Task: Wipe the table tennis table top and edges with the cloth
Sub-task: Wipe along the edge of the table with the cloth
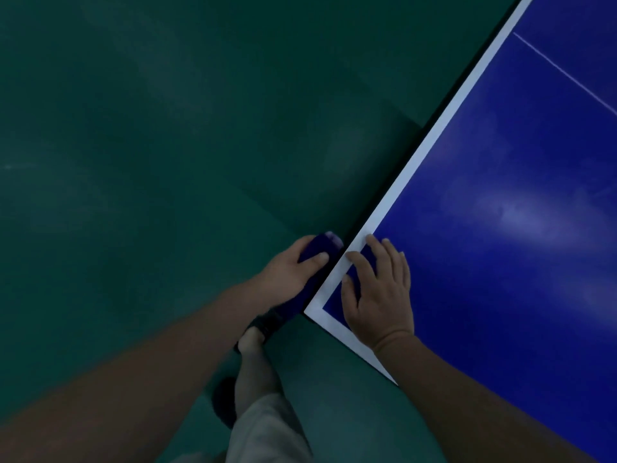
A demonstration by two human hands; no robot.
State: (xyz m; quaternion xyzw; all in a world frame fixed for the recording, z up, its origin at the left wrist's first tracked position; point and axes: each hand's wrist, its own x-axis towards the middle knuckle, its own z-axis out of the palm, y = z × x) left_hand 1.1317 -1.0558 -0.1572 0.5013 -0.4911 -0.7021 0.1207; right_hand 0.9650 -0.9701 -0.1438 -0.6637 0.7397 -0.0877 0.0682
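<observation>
The dull green floor (133, 162) fills the left of the view; the left hand (287, 272) curls round the soft dark blue cloth (317, 252) and presses it against the table's side edge just beside the near corner; the cloth looks light and limp, so it is best bunched in the palm, with flat pressure to keep it from slipping; the right hand (377, 292) lies flat, fingers straight, on the blue white-bordered table tennis table top (500, 195), holding nothing; it appears to brace the body.
</observation>
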